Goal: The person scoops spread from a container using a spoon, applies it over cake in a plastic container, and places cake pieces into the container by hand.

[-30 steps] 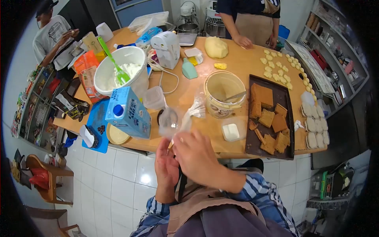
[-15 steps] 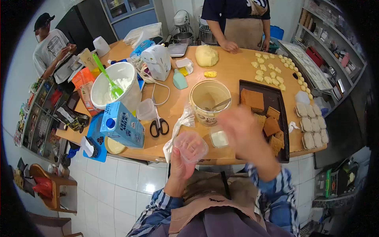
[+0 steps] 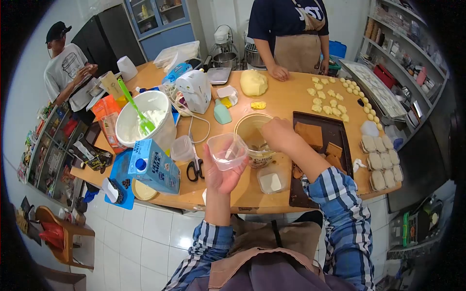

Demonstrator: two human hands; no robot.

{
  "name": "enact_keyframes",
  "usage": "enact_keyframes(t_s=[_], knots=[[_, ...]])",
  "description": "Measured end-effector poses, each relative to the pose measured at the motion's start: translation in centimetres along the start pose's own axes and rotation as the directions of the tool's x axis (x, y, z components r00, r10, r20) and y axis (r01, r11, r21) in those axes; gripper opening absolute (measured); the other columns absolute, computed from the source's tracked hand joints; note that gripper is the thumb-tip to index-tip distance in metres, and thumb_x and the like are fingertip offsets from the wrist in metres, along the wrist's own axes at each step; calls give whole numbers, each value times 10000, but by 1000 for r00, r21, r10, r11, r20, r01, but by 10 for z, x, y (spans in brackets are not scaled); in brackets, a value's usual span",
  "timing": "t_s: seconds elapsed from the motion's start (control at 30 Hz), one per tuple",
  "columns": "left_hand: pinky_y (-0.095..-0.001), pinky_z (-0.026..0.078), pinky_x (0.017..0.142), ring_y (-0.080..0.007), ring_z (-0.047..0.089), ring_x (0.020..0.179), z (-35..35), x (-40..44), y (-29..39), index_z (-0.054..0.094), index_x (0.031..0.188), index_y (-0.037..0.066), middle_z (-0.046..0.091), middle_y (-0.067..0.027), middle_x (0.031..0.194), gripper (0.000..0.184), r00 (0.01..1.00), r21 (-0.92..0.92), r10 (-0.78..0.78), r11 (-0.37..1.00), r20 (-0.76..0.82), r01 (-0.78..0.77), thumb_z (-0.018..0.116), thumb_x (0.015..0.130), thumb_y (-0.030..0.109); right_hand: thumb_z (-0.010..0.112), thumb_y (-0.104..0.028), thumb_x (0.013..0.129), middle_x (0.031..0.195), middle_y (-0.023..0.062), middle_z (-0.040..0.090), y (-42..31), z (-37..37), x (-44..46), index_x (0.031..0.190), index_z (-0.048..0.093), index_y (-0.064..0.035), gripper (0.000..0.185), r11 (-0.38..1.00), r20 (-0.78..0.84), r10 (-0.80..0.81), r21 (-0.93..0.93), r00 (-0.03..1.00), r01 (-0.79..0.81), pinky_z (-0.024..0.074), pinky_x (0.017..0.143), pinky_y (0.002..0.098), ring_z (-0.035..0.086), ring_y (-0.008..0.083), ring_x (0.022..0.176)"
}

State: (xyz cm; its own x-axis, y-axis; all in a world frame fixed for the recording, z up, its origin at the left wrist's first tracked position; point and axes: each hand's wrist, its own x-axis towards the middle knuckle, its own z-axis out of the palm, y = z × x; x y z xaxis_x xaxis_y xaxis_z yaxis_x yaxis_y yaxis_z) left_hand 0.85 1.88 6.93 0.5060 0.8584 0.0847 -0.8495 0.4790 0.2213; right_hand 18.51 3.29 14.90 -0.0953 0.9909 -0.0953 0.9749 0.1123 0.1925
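So my left grip (image 3: pixel 221 179) is clamped on the tub (image 3: pixel 226 151) mid-frame, presumably to have it near the bucket (image 3: pixel 260 161); right grip (image 3: pixel 280 136) over bucket, can't tell if closed.

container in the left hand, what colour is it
The container is clear, colourless plastic; it shows best in the head view, the only one.

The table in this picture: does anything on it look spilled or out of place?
Mildly, yes. Dark bits lie loose on the blue mat, as though spilled, and a crumpled white scrap sits on bare wood beside the dark baking tray, like litter. Around the large tub at the right hand, I see no obvious spill.
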Motion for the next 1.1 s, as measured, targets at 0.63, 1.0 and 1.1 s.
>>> enact_keyframes(t_s=[0.63, 1.0, 1.1], knots=[[-445, 499, 815, -293, 537, 1017, 10, 25, -14, 443, 1173, -22, 532, -152, 1103, 719, 988, 33, -81, 996, 128, 78, 547, 784, 574, 592, -137, 713, 808, 91, 609, 14, 32, -34, 790, 641, -60, 119, 996, -443, 34, -58, 896, -66, 510, 602, 338, 600, 234, 788], [-449, 484, 826, -264, 561, 971, 13, 26, -34, 478, 1148, 16, 561, -124, 1058, 703, 996, 171, -21, 985, 92, 5, 518, 779, 612, 597, -137, 688, 746, 131, 634, 31, 40, -40, 774, 668, -43, 146, 986, -359, 164, 52, 919, -155, 517, 608, 357, 637, 270, 709], [-479, 468, 837, -254, 563, 969, 13, 27, -37, 476, 1148, 27, 568, -110, 1048, 698, 996, 211, -4, 977, 93, -16, 510, 780, 619, 588, -135, 686, 724, 139, 641, 34, 38, -38, 754, 673, -49, 138, 982, -312, 187, 79, 931, -171, 515, 608, 361, 642, 278, 690]])
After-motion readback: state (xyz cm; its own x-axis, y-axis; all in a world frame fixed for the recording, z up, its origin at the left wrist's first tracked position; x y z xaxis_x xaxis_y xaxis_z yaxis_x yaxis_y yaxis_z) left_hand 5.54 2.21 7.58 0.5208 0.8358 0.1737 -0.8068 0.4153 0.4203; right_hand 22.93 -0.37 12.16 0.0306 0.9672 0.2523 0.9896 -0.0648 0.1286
